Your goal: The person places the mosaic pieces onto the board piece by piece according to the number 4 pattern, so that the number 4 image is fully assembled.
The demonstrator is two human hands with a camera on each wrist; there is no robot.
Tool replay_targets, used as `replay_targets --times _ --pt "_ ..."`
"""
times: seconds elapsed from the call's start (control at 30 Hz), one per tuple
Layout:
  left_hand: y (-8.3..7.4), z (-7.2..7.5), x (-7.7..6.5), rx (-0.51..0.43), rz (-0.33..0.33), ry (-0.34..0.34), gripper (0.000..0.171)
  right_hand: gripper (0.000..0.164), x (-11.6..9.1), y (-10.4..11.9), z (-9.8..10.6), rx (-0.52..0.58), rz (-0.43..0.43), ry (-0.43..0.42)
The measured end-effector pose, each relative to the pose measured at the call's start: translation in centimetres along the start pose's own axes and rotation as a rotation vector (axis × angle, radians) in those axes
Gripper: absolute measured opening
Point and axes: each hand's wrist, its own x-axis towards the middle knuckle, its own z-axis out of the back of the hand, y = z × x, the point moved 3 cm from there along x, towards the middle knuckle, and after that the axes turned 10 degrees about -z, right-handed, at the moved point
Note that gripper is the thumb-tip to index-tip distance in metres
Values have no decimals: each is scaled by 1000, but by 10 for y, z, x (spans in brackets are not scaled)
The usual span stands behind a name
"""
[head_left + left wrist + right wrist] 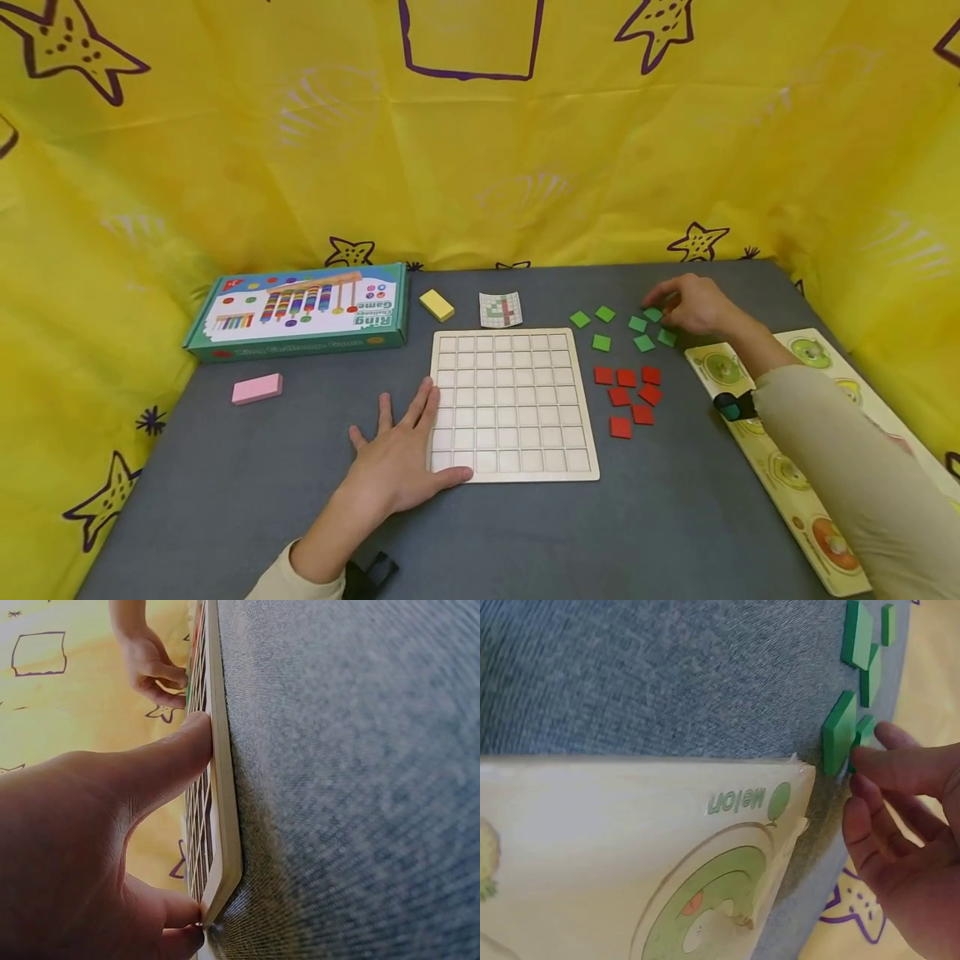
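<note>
A square wooden grid board lies on the dark table. My left hand, fingers spread, rests at its left side and near corner, with the thumb on the board's rim. At the back right, my right hand is down among the green square tiles. Its thumb and index fingertips are right at the edges of one green tile; I cannot tell whether they pinch it. Several red square tiles lie nearer, right of the board.
A small printed grid card lies behind the board, beside a yellow block. On the left are a ring game box and a pink block. A fruit-picture wooden board lies under the right forearm. Yellow cloth hangs behind.
</note>
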Motion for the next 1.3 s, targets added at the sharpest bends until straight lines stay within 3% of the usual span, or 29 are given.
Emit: replay_targets --times 0.63,1.0,1.3 --pt "-1 -7 0 17 4 -19 119 26 4 -6 -4 -68 64 -39" --pt "-1 -4 3 19 3 -19 119 29 1 2 -1 -5 29 -52" --pt "0 -3 5 19 3 -9 119 29 -4 23 -9 79 7 -39"
